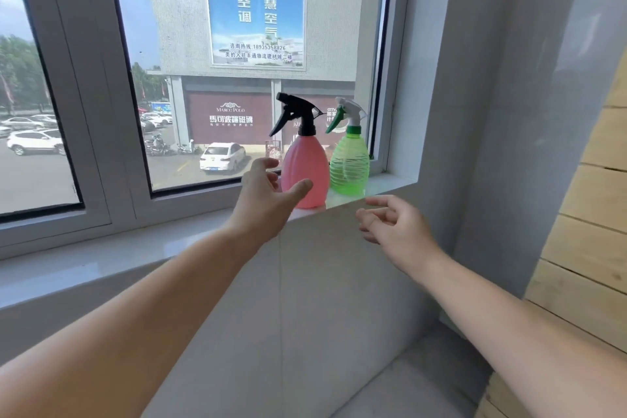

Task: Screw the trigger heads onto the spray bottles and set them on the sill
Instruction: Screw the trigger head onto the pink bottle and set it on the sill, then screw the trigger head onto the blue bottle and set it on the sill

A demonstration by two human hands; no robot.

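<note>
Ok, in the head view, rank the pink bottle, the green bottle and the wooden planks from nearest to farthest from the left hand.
1. The pink bottle, right beside the left hand, behind its thumb.
2. The green bottle, just right of the pink one.
3. The wooden planks, at the far right edge.

Pink translucent plastic spray bottle (303, 170) with black trigger head (296, 115) and green ribbed plastic spray bottle (349, 168) with white-and-green trigger head (350, 116) stand upright, side by side, at the right end of the white window sill (101, 260). Left hand (266, 195) spread just beside the pink one, not gripping. Right hand (390, 222) loosely curled, holding nothing.
</note>
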